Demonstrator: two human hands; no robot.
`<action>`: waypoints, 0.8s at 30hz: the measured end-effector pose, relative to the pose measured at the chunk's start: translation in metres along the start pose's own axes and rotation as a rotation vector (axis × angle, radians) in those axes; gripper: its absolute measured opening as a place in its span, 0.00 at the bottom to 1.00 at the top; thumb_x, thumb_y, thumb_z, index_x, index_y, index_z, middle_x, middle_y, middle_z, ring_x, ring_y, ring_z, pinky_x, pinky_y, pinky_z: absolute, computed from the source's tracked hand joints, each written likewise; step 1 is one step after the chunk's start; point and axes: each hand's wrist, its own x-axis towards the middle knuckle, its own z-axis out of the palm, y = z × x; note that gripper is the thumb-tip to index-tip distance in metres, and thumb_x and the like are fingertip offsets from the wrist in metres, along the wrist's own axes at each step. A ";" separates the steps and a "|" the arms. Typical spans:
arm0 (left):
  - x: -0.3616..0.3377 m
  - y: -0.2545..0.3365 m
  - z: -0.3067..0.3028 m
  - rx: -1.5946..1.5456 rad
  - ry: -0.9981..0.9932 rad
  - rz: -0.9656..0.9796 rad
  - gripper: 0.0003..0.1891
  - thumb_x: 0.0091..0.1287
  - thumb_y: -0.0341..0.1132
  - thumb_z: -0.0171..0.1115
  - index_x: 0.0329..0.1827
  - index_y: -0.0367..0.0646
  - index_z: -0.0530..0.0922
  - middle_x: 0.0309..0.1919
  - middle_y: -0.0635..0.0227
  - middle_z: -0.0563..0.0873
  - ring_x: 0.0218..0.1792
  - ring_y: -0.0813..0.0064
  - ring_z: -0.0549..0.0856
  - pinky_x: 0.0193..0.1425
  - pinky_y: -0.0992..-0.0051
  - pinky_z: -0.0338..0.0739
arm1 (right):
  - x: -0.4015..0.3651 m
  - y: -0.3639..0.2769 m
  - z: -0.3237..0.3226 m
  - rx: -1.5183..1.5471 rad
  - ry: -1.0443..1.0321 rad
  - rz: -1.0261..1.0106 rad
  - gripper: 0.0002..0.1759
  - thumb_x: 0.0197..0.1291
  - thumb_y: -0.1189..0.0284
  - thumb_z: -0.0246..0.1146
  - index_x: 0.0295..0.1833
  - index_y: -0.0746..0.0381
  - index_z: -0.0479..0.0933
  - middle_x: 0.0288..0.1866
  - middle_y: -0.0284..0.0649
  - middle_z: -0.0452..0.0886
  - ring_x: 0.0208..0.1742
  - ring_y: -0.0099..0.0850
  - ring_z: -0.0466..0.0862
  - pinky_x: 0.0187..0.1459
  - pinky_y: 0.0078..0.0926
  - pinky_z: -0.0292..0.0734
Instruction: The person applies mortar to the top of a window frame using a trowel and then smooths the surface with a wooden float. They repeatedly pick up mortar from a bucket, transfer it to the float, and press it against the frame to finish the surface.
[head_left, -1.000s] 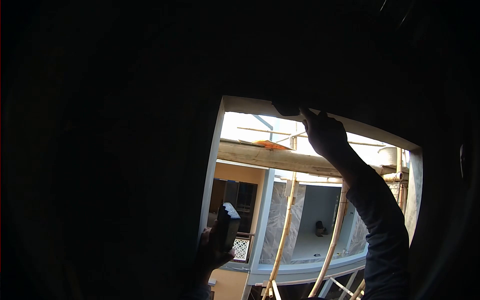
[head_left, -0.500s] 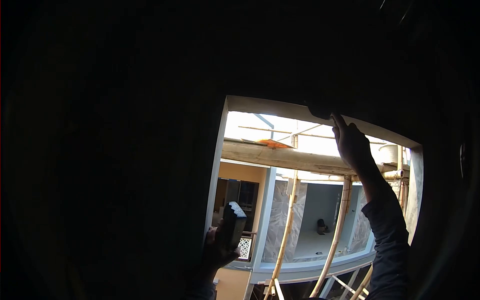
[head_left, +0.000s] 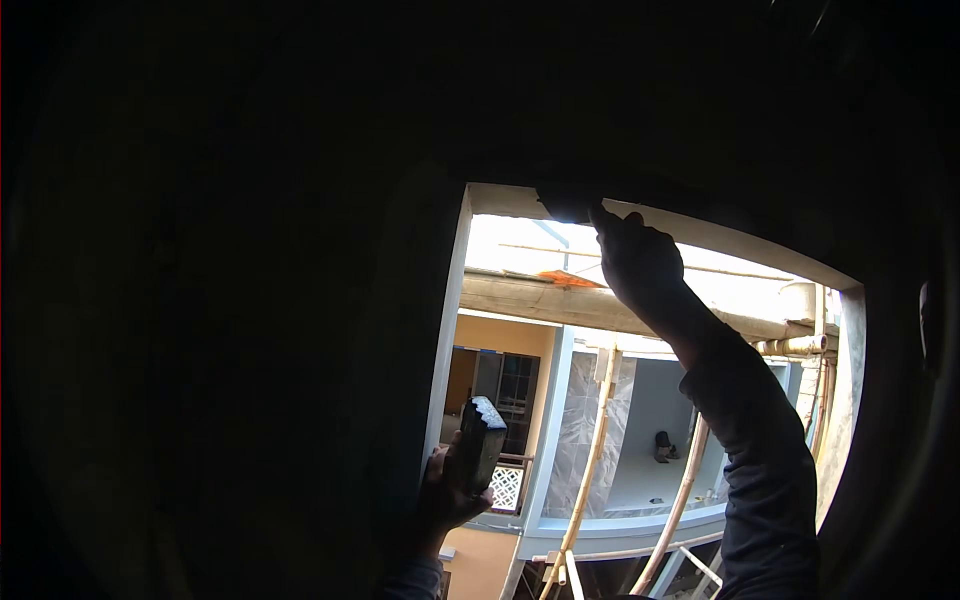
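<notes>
Lower centre of the frame, beside the left jamb [head_left: 451, 330]: held a dark block-like object [head_left: 488, 455] in the left hand [head_left: 452, 500], with fingers wrapped around the lower part. Supported the object nearly upright, with a slight lean to the right and with the pale top [head_left: 488, 411] uppermost, probably to prevent loss of any loose matter there. Positioned the object just above the palm, below and to the left of the right hand [head_left: 640, 255], presumably for ready access. Could not identify the pale matter on top.

Upper centre of the frame: placed a dark flat tool [head_left: 563, 207] across the lintel [head_left: 500, 200], immediately left of the right hand's fingertips. Gripped the tool narrowly, with one finger extended toward the blade, presumably for steadiness and control of angle. Could not confirm contact between blade and lintel, owing to deep shadow. Could not see the handle.

Centre to lower right of the frame: held the right arm up at a slant in a dark sleeve [head_left: 765, 470], apparently for overhead reach. Outside, beyond both hands: set a pale beam [head_left: 540, 296] crosswise and bamboo poles [head_left: 595, 455] near upright, seemingly as scaffolding.
</notes>
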 end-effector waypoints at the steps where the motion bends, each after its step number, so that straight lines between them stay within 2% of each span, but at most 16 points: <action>1: 0.001 0.001 -0.001 -0.029 0.011 -0.003 0.53 0.43 0.45 0.68 0.76 0.41 0.54 0.66 0.45 0.68 0.61 0.39 0.72 0.66 0.49 0.66 | -0.010 0.015 0.007 -0.010 -0.014 0.016 0.25 0.64 0.68 0.61 0.67 0.55 0.68 0.27 0.49 0.78 0.20 0.37 0.82 0.22 0.32 0.79; 2: 0.002 0.004 -0.002 -0.033 0.008 0.001 0.53 0.43 0.45 0.68 0.76 0.41 0.54 0.66 0.45 0.68 0.61 0.39 0.72 0.66 0.49 0.66 | -0.020 0.028 0.010 -0.136 -0.050 0.025 0.26 0.65 0.67 0.60 0.68 0.55 0.67 0.28 0.49 0.79 0.22 0.37 0.83 0.22 0.33 0.80; 3: 0.003 0.006 -0.005 -0.036 0.015 0.004 0.53 0.43 0.46 0.69 0.75 0.41 0.54 0.65 0.45 0.68 0.59 0.39 0.72 0.64 0.49 0.67 | -0.028 0.038 0.002 -0.079 -0.121 0.113 0.26 0.66 0.66 0.60 0.68 0.54 0.66 0.29 0.49 0.79 0.23 0.37 0.84 0.23 0.32 0.81; 7: 0.005 0.009 -0.007 0.035 0.017 0.052 0.53 0.42 0.46 0.69 0.75 0.41 0.55 0.63 0.44 0.71 0.55 0.40 0.74 0.60 0.48 0.70 | -0.063 0.091 -0.002 -0.132 -0.202 0.252 0.28 0.68 0.64 0.58 0.72 0.52 0.62 0.33 0.50 0.81 0.25 0.36 0.87 0.24 0.28 0.83; 9: 0.005 0.007 -0.007 0.003 0.010 0.030 0.53 0.42 0.45 0.68 0.75 0.41 0.55 0.63 0.44 0.71 0.55 0.41 0.74 0.60 0.48 0.70 | -0.061 0.081 -0.013 -0.152 -0.203 0.260 0.28 0.69 0.63 0.57 0.73 0.52 0.61 0.34 0.50 0.82 0.26 0.36 0.87 0.24 0.29 0.83; 13: 0.005 0.010 -0.007 0.005 0.033 0.037 0.53 0.42 0.45 0.68 0.75 0.41 0.55 0.62 0.45 0.71 0.55 0.41 0.74 0.61 0.48 0.70 | -0.032 0.029 -0.013 0.101 -0.042 0.070 0.26 0.71 0.63 0.55 0.72 0.52 0.61 0.33 0.51 0.82 0.24 0.36 0.86 0.21 0.29 0.81; 17: 0.006 0.009 -0.003 0.053 0.050 0.073 0.53 0.42 0.44 0.68 0.75 0.42 0.55 0.57 0.44 0.74 0.53 0.42 0.76 0.59 0.49 0.72 | -0.006 -0.013 -0.001 0.204 -0.067 0.075 0.29 0.67 0.67 0.59 0.72 0.53 0.62 0.29 0.48 0.79 0.23 0.36 0.86 0.20 0.31 0.81; 19: 0.006 0.009 -0.004 0.072 0.039 0.018 0.53 0.41 0.43 0.69 0.75 0.42 0.56 0.53 0.44 0.76 0.51 0.43 0.77 0.56 0.50 0.74 | -0.007 -0.013 -0.005 0.179 -0.186 0.123 0.28 0.68 0.68 0.59 0.72 0.53 0.61 0.33 0.51 0.81 0.25 0.40 0.86 0.22 0.34 0.81; 20: 0.006 0.007 -0.003 0.095 0.055 0.031 0.52 0.41 0.41 0.69 0.74 0.42 0.56 0.50 0.44 0.77 0.50 0.44 0.78 0.54 0.51 0.76 | -0.012 -0.007 -0.004 0.147 -0.180 0.133 0.32 0.64 0.68 0.61 0.72 0.54 0.60 0.31 0.50 0.80 0.24 0.39 0.86 0.22 0.32 0.81; 24: 0.005 0.006 0.003 0.096 0.110 0.038 0.51 0.39 0.37 0.67 0.73 0.41 0.58 0.53 0.46 0.76 0.52 0.44 0.78 0.57 0.52 0.75 | -0.043 0.043 -0.003 -0.075 -0.190 0.235 0.37 0.58 0.68 0.65 0.72 0.56 0.59 0.30 0.47 0.79 0.22 0.37 0.85 0.18 0.30 0.80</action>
